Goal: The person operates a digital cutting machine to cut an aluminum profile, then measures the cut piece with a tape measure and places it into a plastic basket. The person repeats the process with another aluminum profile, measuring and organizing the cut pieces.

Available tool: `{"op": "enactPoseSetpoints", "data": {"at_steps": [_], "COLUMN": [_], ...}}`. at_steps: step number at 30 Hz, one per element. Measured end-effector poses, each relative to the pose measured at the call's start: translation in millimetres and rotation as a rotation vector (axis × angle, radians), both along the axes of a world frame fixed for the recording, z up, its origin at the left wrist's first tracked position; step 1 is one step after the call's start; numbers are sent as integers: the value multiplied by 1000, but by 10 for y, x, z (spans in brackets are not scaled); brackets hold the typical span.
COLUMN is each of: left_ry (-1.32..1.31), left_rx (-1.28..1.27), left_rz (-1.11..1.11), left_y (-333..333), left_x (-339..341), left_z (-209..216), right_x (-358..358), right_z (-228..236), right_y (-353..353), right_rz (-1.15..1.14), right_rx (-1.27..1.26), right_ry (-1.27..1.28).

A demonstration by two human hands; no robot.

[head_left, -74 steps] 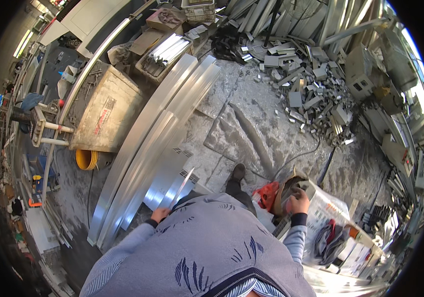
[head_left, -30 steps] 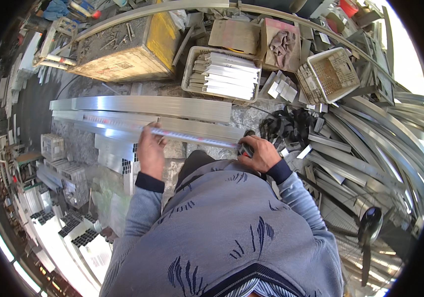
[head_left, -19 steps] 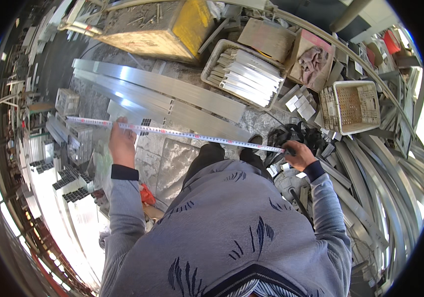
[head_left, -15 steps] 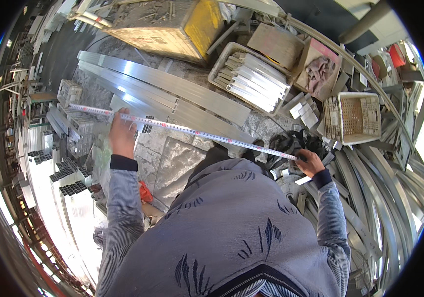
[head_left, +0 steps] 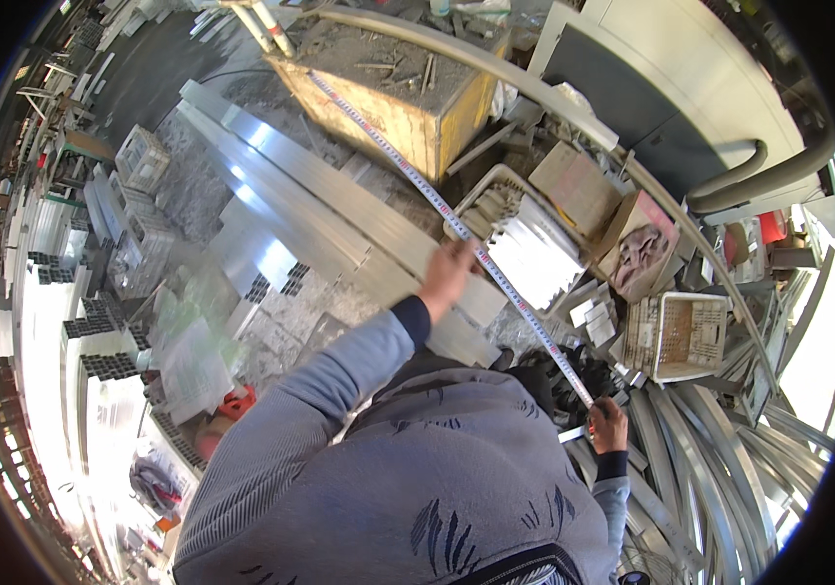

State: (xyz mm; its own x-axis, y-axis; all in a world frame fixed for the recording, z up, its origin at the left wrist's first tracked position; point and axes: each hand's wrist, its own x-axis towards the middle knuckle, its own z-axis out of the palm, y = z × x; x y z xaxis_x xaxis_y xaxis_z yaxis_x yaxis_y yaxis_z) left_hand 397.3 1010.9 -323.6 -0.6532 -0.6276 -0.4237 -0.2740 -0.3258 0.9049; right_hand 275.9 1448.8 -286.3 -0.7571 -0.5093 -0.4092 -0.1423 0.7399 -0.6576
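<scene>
A white tape measure blade with red and dark marks runs diagonally from lower right to upper left. My right hand is closed around its dark case, which is mostly hidden by the fingers. Farther along, my left hand pinches the blade near its middle. Beyond that hand, the free length reaches up across the wooden box. Long silver aluminium profiles lie below and left of the blade, partly behind my left hand and wrist.
A crate of pale metal strips stands beyond my left hand. To the right are a cardboard box holding a rag and a beige plastic basket. Curved metal strips lie near my right arm. Stacked profiles line the left.
My left hand has moved right along the blade. The blade has swung to a steeper diagonal, its free end now over the wooden box. My right hand still holds the case; the view has shifted.
</scene>
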Motion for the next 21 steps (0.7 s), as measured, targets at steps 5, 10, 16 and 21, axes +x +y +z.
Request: {"op": "enactPoseSetpoints", "data": {"at_steps": [5, 10, 16, 21], "left_ry": [102, 100, 74, 99], "left_rx": [28, 143, 27, 69], "left_rz": [-218, -163, -58, 137], "left_y": [797, 818, 700, 163], "left_x": [-344, -763, -1714, -2644], "left_z": [111, 101, 100, 43], "right_x": [-34, -506, -1580, -2644], "right_z": [160, 151, 45, 4], "right_y": [-402, -645, -393, 110], "right_rz": [-96, -3, 56, 4], "right_rx": [-23, -7, -1, 123], "right_ry": [46, 115, 210, 102]}}
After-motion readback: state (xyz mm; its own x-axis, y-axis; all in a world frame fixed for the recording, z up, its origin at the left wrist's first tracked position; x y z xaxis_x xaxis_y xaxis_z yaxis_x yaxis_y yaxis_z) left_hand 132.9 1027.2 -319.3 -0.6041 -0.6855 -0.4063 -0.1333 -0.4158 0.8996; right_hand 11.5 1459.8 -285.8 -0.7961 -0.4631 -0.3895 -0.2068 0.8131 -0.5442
